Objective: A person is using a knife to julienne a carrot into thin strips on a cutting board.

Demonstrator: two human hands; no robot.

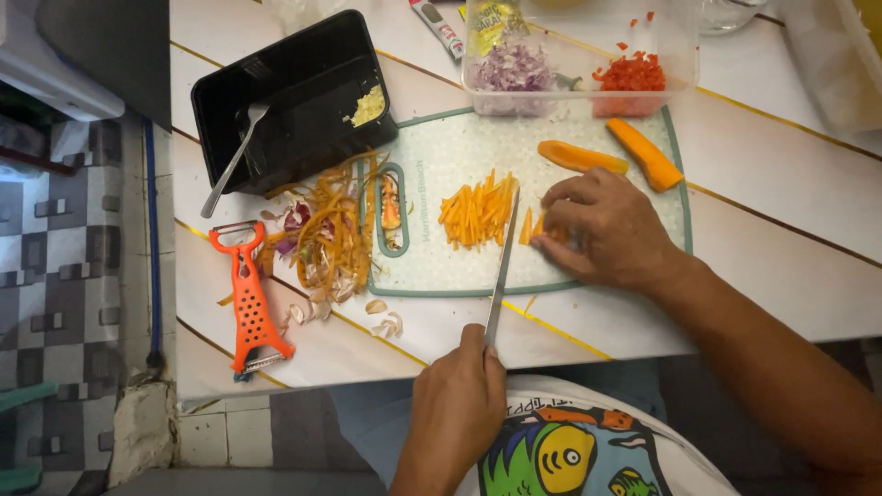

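My left hand (455,395) grips the handle of a long knife (503,266), whose blade lies across the near part of a pale cutting board (441,147). The blade tip reaches a pile of thin carrot sticks (476,211). My right hand (606,230) rests palm down on the board just right of the blade. Its fingertips press on a small piece of carrot (527,227) next to the knife. Two larger carrot pieces (581,157) (646,154) lie on the board beyond my right hand.
A heap of carrot peels (326,234) and an orange peeler (248,298) lie left of the board. Behind them is a black tray (303,110) holding a spoon (234,161). A clear container (675,41) holds chopped purple onion (514,69) and red bits (629,73). The table edge runs near my body.
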